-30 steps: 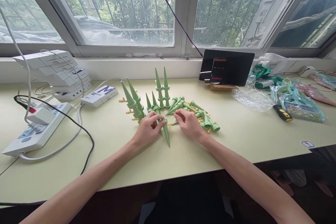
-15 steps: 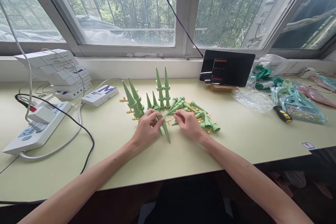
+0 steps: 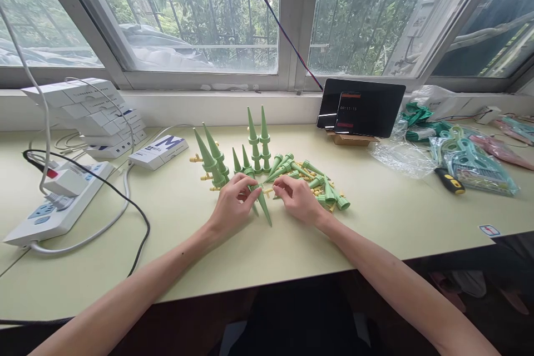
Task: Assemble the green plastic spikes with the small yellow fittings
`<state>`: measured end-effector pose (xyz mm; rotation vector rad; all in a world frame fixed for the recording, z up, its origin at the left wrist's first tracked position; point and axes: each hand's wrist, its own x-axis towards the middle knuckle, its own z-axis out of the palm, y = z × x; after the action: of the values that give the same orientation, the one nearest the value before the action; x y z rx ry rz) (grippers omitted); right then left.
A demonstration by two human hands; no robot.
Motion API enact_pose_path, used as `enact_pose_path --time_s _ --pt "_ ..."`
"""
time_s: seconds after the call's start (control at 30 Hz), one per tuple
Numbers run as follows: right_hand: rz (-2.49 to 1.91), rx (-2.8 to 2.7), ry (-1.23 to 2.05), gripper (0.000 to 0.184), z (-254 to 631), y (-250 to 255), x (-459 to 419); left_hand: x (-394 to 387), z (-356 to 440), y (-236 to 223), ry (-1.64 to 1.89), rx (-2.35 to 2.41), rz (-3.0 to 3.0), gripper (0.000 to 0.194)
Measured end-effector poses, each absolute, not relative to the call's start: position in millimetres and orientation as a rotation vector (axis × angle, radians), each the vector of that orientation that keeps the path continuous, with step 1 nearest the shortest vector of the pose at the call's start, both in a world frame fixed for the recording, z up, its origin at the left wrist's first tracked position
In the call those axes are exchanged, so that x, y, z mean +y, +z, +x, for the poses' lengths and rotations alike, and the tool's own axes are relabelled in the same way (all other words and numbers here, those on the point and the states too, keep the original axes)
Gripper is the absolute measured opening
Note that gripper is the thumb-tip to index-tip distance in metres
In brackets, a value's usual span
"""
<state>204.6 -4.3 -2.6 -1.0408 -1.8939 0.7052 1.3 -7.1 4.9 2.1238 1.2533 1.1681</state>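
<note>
My left hand (image 3: 238, 200) is closed on a green plastic plant watering spike (image 3: 264, 208), whose point slants down toward me. Beneath that hand another green tip shows, mostly covered. Opposite it, my right hand (image 3: 295, 197) pinches the end of a small yellow valve (image 3: 268, 192) beside the spike; the fingers partly cover the valve. Behind my left hand stand several upright spikes (image 3: 211, 158), some with yellow valves sticking out at the side. Two taller stacked spikes (image 3: 259, 142) rise further back. A pile of loose green spikes and yellow valves (image 3: 329, 192) lies just past my right hand.
A power strip (image 3: 62, 203) with cables and a white box (image 3: 159, 151) lie to the left, near stacked boxes (image 3: 104, 117). A tablet with a phone (image 3: 361, 108) leans at the back. Right of it are bagged items (image 3: 471, 158) and a yellow-black handle (image 3: 449, 182).
My right hand has shifted slightly left, its fingertips now at the yellow valve beside the spike. My left hand and its spike have barely moved.
</note>
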Motion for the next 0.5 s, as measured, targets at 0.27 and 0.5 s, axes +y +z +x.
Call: enact_pose_path --time_s 0.27,0.5 --pt "-1.0 -1.918 0.715 0.013 205.1 -5.5 -2.0 -8.7 2.8 5.9 1.184 1.214 2.133 0.014" --pt "-0.966 -1.947 0.723 0.012 205.0 -6.0 -1.5 -8.0 1.9 5.2 1.205 1.19 2.16 0.014"
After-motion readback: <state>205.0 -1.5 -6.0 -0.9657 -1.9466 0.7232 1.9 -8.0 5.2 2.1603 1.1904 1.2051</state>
